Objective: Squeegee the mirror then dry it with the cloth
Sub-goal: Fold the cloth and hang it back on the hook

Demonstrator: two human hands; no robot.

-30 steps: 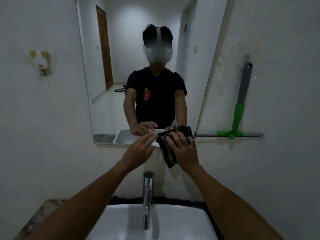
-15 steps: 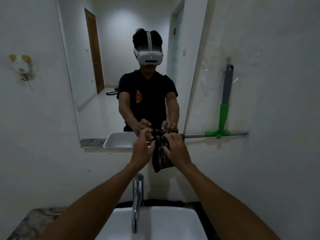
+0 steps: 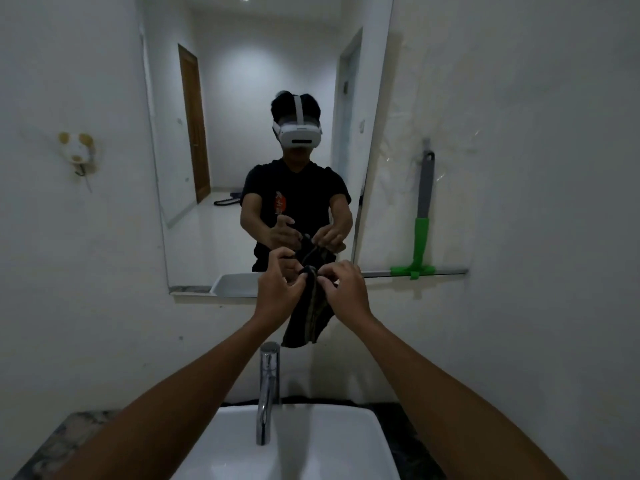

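Dark striped cloth [image 3: 309, 311] hangs in front of the mirror [image 3: 242, 133] bottom edge; we pinch its top with left hand [image 3: 277, 291] and right hand [image 3: 341, 291]. Green-grey squeegee [image 3: 423, 216] leans on the wall, right of them.

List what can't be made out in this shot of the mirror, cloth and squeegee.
- Mirror: top cut off by the head view's upper edge; wet or dry glass unreadable in the dim light.
- Cloth: upper end hidden by the left hand and right hand; pattern too dark.
- Squeegee: blade edge too small to judge.
- Sink: front cut off by the bottom edge.
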